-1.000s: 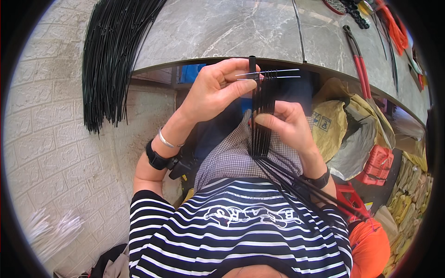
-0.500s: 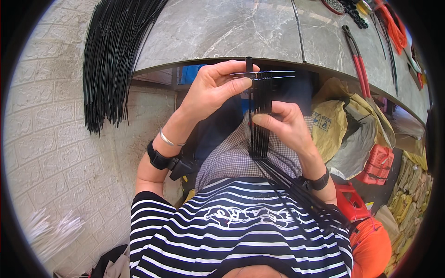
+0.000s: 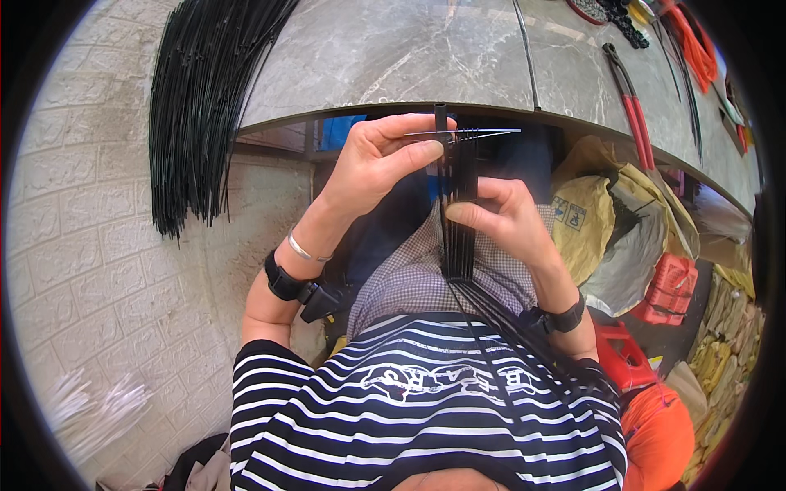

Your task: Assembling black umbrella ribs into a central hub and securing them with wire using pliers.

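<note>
My left hand is closed, its thumb and fingers pinching near one end of thin, light rods and the upper part of a black tube-like piece. Those rods lie crosswise through a row of upright black strands, which hang above my lap. Lower down, my right hand is closed from the right side, thumb laid over the strands. Toward my waist the strands gather into a narrow band, then their long tails trail over my striped shirt and right forearm. The fingers behind the strands are hidden.
A grey marble-patterned table curves ahead. A thick bundle of black strands hangs over its left end, beside a white brick-patterned wall. Red-handled cutters lie at right. Below are a yellow sack and a red plastic basket.
The light rods' right ends now lie closer together. One loose black strand hangs more separately over my shirt. Both hands keep almost the same place and hold.
</note>
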{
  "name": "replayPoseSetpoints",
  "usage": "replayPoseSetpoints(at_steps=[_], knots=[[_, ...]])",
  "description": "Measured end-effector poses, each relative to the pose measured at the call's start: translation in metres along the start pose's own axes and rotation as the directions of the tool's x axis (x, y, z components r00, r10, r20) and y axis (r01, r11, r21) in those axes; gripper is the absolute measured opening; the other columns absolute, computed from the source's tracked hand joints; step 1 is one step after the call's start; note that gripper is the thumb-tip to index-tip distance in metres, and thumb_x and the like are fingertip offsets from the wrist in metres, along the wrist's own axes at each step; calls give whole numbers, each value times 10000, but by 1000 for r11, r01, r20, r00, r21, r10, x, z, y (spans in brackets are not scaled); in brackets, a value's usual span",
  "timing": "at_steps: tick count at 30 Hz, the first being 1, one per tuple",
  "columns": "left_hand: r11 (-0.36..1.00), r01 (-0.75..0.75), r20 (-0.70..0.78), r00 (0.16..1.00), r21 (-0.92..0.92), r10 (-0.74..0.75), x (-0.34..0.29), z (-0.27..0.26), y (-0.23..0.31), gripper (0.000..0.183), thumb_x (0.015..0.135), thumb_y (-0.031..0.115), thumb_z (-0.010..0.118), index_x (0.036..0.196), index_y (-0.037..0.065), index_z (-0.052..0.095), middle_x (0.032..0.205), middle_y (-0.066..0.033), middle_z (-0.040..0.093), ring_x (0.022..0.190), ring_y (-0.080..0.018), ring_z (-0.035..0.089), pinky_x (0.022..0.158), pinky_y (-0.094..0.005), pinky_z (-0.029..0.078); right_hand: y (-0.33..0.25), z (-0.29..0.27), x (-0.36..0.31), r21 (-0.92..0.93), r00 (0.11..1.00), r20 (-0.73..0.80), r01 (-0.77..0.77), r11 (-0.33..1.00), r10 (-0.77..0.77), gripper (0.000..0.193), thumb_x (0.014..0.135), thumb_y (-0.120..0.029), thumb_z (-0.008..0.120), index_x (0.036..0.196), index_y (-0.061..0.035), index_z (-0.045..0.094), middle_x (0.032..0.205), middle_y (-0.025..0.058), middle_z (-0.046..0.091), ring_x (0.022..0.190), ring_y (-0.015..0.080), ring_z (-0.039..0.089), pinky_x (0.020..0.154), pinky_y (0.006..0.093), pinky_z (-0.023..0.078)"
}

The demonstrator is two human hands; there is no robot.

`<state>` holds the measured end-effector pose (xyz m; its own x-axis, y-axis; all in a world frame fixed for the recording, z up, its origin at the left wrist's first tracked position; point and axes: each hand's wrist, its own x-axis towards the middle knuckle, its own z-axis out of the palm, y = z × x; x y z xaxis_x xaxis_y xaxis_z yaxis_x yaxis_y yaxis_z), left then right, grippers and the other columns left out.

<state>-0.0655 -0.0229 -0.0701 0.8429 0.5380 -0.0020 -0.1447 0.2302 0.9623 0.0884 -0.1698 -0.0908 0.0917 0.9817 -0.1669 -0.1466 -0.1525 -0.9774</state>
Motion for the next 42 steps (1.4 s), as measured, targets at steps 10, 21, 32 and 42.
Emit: replayPoseSetpoints(at_steps=[10,21,32,42], knots=[[997,-70,-17,997,-14,70,0,4,-2,309,894,10,624,1197,-43,600,1103,-111,662,989,-155,637,886,-290,529,-26,3,-2,-31,992,-128,1,1000,-5,179,858,-77,668,994,40,656,821,-2,641,734,48,559,627,204,465],[984,-156,-3,988,-87,156,-5,6,-13,320,901,6,610,1217,-38,585,1130,-122,653,1001,-173,638,893,-318,536,-9,-1,2,58,998,-68,-5,998,9,144,864,-120,670,919,13,674,724,-21,602,591,22,509,511,175,400],[987,-69,18,997,-143,72,-3,4,-12,317,915,44,606,1223,-24,579,1125,-105,648,1020,-165,619,911,-322,509,-11,3,1,33,992,-129,-1,999,5,142,847,-127,690,872,12,678,682,-29,592,541,27,511,471,180,386],[989,-146,-122,981,23,148,-12,14,-13,322,920,19,581,1230,-60,540,1147,-102,622,1034,-151,605,905,-283,497,-14,12,-5,-56,972,-223,66,996,-77,149,830,-102,702,901,30,692,720,12,652,627,51,562,530,202,422]])
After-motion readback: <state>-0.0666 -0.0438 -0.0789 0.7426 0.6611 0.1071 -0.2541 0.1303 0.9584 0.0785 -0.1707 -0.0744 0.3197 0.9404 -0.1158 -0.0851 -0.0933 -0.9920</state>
